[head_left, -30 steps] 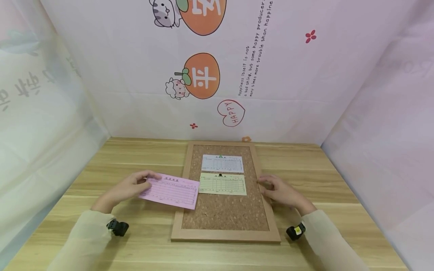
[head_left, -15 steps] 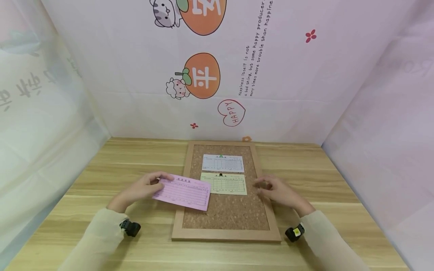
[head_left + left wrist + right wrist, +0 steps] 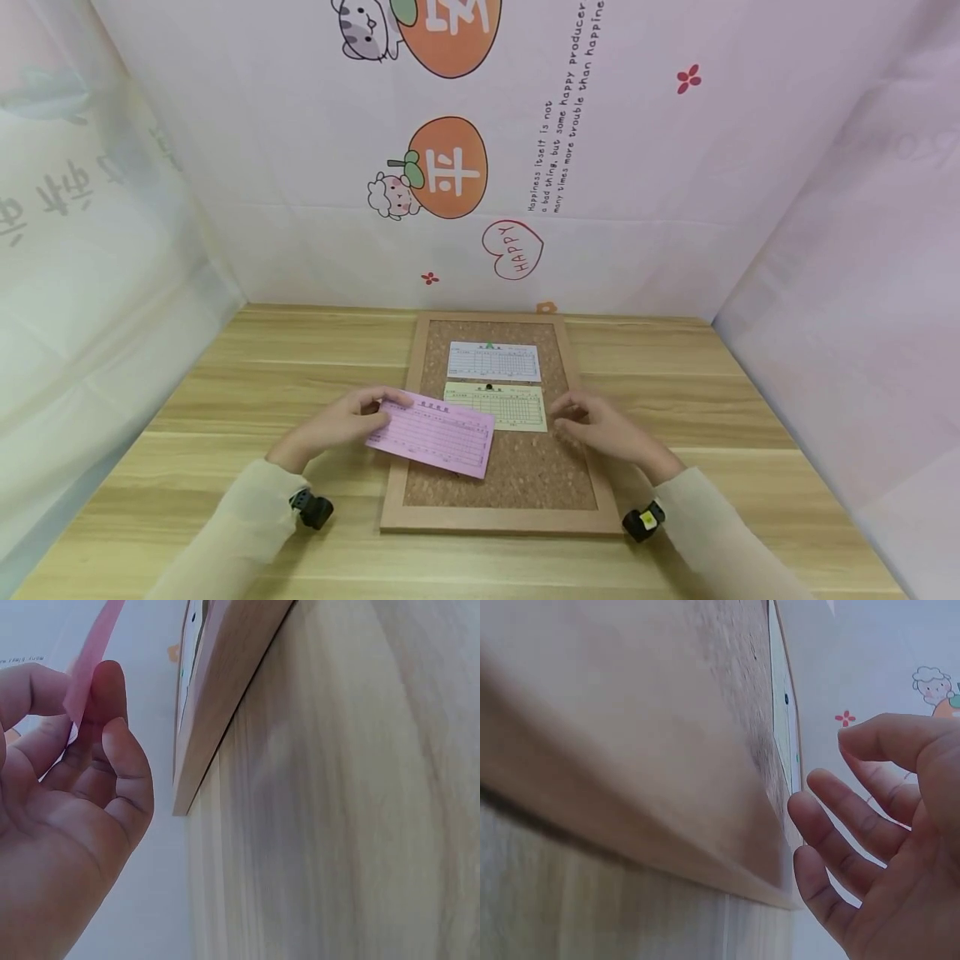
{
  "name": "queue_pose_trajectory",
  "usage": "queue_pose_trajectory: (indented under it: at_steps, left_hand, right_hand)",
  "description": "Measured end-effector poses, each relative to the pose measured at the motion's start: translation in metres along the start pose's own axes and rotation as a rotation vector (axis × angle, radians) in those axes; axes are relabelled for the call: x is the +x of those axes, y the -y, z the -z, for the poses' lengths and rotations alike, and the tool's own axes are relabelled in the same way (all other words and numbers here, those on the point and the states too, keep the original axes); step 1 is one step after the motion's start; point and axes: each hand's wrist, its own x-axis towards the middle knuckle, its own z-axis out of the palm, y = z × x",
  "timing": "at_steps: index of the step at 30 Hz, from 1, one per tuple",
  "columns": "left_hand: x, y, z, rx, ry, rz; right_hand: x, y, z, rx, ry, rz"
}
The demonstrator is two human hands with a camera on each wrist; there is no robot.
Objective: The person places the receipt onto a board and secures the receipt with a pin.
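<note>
Between thumb and fingers, my left hand point(image 3: 337, 429) pinches a pink printed form slip point(image 3: 438, 437) by its left end. The slip is tilted and overlaps the left part of a wood-framed cork board point(image 3: 525, 475) in the head view. Its lower left corner shows between thumb and fingers in the left wrist view. My right hand point(image 3: 607, 429) hovers at the board's right side, fingers loosely curled, with nothing visible in them. On the board, a yellow slip point(image 3: 525, 408) has a black pushpin point(image 3: 489, 387), and above it a white slip point(image 3: 493, 363) has a green pushpin point(image 3: 490, 345).
The board lies on a wood-grain table point(image 3: 315, 342), its far end close to a printed white back curtain point(image 3: 630, 167). Pale cloth walls rise at left and right. Each wrist wears a small black camera.
My left hand has carried the pink slip rightward from beside the board to over it, now covering part of the yellow slip. My right hand has moved slightly left, over the board's right edge.
</note>
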Motion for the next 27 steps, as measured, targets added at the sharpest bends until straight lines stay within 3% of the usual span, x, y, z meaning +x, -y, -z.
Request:
queue_pose_trajectory:
  at_steps: [15,27]
  left_hand:
    - [0.01,-0.005,-0.017,-0.099,0.038,-0.01]
    - [0.018,-0.01,-0.034,-0.236,0.079,-0.007]
  right_hand:
    - [0.002,0.012,-0.009,0.026,0.062,0.032]
    - [0.007,0.022,-0.018,0.176,0.165,0.149]
